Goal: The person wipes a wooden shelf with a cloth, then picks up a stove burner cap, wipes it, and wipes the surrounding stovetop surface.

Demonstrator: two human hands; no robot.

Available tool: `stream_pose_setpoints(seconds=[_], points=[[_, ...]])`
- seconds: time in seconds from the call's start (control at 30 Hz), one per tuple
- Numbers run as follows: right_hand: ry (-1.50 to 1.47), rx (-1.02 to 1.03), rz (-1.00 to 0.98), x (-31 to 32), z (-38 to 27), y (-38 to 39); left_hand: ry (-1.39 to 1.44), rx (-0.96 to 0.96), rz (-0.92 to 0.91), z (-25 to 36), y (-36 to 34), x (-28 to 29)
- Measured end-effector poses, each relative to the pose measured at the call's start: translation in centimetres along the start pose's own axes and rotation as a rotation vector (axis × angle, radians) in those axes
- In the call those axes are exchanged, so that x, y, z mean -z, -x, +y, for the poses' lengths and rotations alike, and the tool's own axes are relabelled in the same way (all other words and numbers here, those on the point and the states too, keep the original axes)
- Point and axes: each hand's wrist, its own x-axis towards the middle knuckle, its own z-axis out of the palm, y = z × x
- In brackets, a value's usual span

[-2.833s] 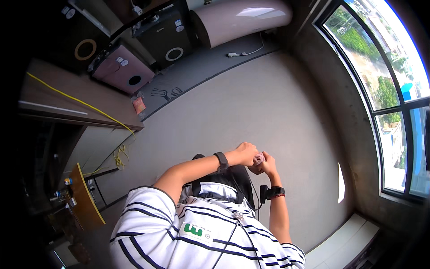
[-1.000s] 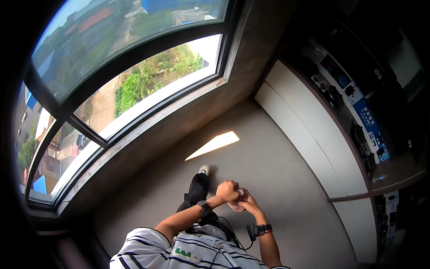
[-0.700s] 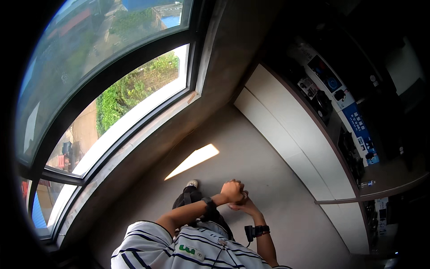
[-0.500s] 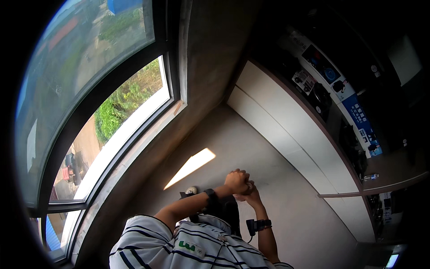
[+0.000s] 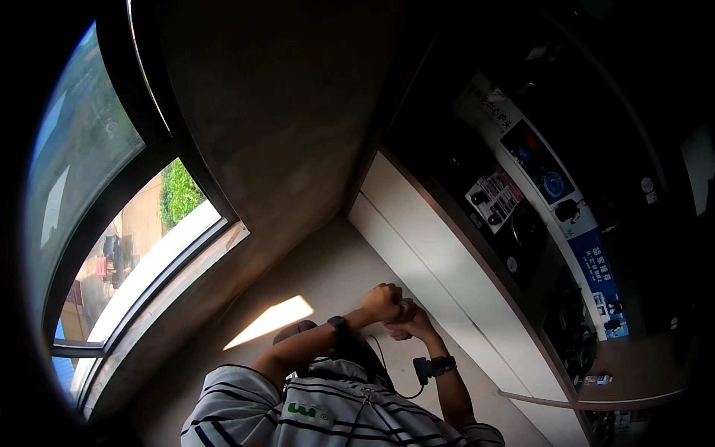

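My left hand (image 5: 383,302) is curled closed in front of my body, its knuckles up and away from me. Just below and to its right, my right hand (image 5: 411,325) is also closed, and the two hands press against each other. Whatever may be between the fingers is hidden. A dark band (image 5: 339,325) circles my left wrist. On my right wrist sits a black strap with a small box (image 5: 432,367), from which a thin cable runs toward my striped shirt (image 5: 298,402).
A long white cabinet (image 5: 447,276) runs along the right, with a dark counter holding printed panels (image 5: 536,164) and a small bottle (image 5: 597,380). On the left is a window with a sill (image 5: 216,249). A sunlit patch (image 5: 272,320) lies on the grey floor.
My view has shifted toward the cabinet, so the window has slid left and the counter looks closer. The shoe seen before is out of sight. Both hands stay closed together.
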Motion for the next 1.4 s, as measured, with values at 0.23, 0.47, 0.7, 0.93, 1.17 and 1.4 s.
stream_pose_setpoints(seconds=[0.23, 0.47, 0.7, 0.93, 1.17, 1.4], points=[[0.094, 0.255, -0.113, 13.5, -1.0, -12.0, 0.266, 0.221, 0.180, 3.7, -12.3, 4.4], [0.201, 0.191, -0.095, 19.3, -5.6, -21.0, 0.348, 0.399, 0.329, 0.1, -24.2, 6.1], [-0.019, 0.207, 0.118, 29.9, 1.2, -25.0, 0.426, 0.133, 0.081, 4.5, -33.4, 3.7], [0.160, 0.092, 0.301, 40.0, 6.0, -30.6, 0.065, 0.310, 0.247, 4.0, -37.5, -0.5], [0.133, -0.022, 0.261, 44.9, 9.2, -37.5, 0.088, 0.407, -0.015, 3.1, -37.6, -4.4], [0.217, 0.148, 0.175, 42.8, 7.8, -38.0, 0.237, 0.419, 0.179, 1.6, -43.9, -8.1]])
